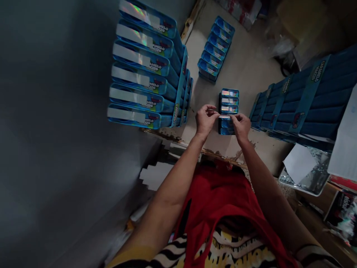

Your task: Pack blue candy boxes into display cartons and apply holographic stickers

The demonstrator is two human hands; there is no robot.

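Note:
A short row of small blue tins (230, 100) lies on the table in front of me. The far tins carry shiny pale strips across their tops, while the nearer ones show plain blue. Over the middle of the row, a thin shiny label strip (224, 116) spans between my hands. My left hand (205, 121) pinches its left end, with the other fingers curled. At its right end, my right hand (242, 125) pinches with thumb and finger. Whether the strip touches the tin under it, I cannot tell.
Tall stacks of blue boxes (142, 70) rise at the left by the wall. More stacks (309, 100) stand at the right. Another row of blue tins (216, 48) sits farther back. A metal tray (320, 171) with white paper lies at the right edge.

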